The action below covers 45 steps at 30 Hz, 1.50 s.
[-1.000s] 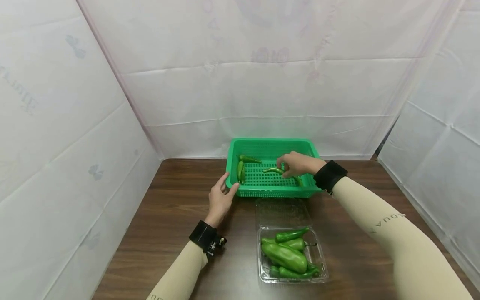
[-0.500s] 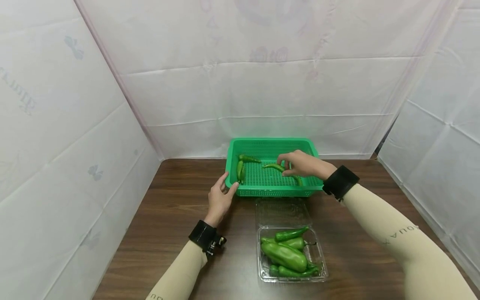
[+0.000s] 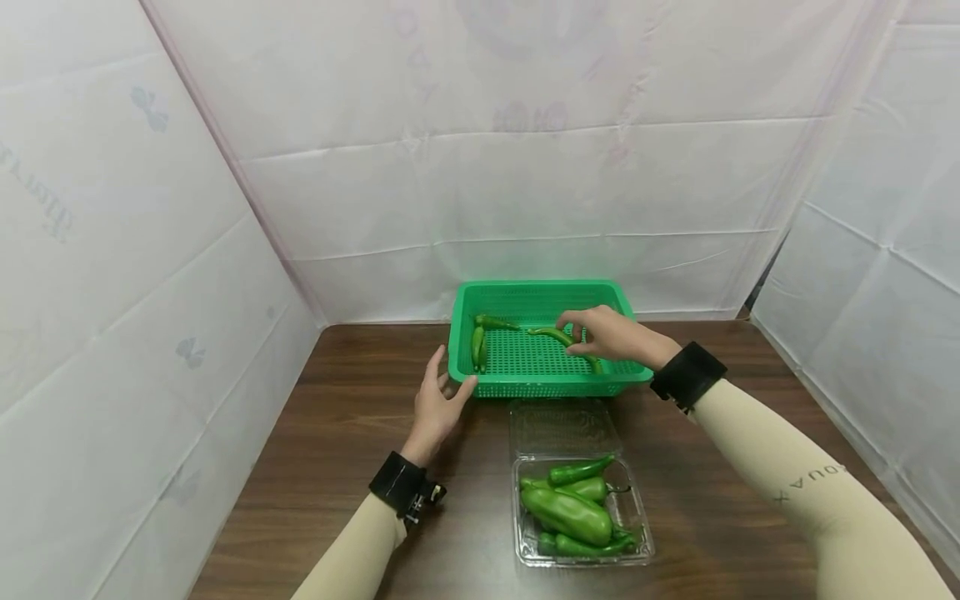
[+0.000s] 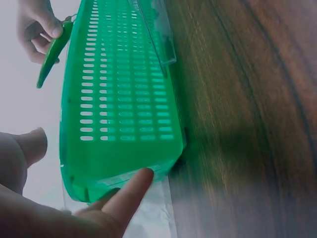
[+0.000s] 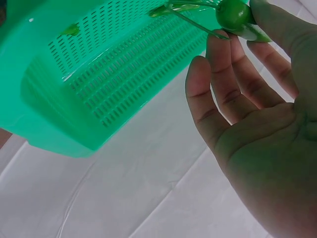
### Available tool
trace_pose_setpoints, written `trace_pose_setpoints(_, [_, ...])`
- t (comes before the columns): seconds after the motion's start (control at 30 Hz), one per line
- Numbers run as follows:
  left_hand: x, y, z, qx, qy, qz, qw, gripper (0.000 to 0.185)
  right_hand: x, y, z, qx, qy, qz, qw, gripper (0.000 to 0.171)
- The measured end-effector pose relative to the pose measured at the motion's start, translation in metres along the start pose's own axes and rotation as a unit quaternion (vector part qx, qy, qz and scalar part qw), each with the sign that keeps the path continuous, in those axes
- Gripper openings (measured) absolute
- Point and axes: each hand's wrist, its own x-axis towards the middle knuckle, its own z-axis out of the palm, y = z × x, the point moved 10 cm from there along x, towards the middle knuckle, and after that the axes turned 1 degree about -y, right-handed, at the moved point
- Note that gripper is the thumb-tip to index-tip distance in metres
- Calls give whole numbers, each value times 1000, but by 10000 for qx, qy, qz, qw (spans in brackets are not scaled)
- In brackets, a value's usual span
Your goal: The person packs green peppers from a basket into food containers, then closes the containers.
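Observation:
My right hand [image 3: 611, 333] pinches a green chili pepper [image 3: 551, 333] between thumb and fingers over the right half of the green plastic basket [image 3: 540, 389]. In the left wrist view the held pepper [image 4: 53, 54] hangs tilted beyond the basket's rim; its stem end shows close up in the right wrist view. At the basket's near left corner, my left hand [image 3: 437, 408] has its fingers spread, a fingertip [image 4: 143, 174] right at the end wall. Inside the basket, several other chili peppers [image 3: 477, 347] lie along the left side.
A clear plastic clamshell box [image 3: 519, 533] holding several larger green peppers [image 3: 570, 512] stands open in front of the basket, its lid [image 3: 562, 427] laid back toward it. Beneath is a brown wooden table [image 3: 352, 442]. White sheets [image 3: 525, 192] enclose the back and both sides.
The right hand has shifted slightly right, and the pinched pepper has risen a little from low in the basket. The left hand stays by the basket's corner. The head view has shifted slightly.

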Motion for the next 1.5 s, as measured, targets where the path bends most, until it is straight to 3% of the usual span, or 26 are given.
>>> trace_pose_setpoints(0.2, [-14,0,-8,17,119,-328,9994,84,-4,-1,-5,32,133,44,9999,41])
trace_pose_setpoints(0.37, [-31,3,-3,-191,-79,-401,9990,74,-9,0,-5,-31,216,13,9998,41])
trace_pose_setpoints(0.57, [-56,5,19,-620,-621,-567,9945,59,-15,-1,-6,62,263,47,9996,42])
trace_pose_setpoints(0.77, [-82,6,44,-1132,-1329,-842,9810,59,-23,-2,-7,73,346,93,9993,48])
trace_pose_setpoints(1.07, [-106,7,69,-1219,-1927,-996,9685,61,-36,-10,-7,171,473,-51,9987,57])
trace_pose_setpoints(1.5, [-121,11,83,-1346,-1980,-898,9668,58,-56,-24,-5,377,586,-36,9976,61])
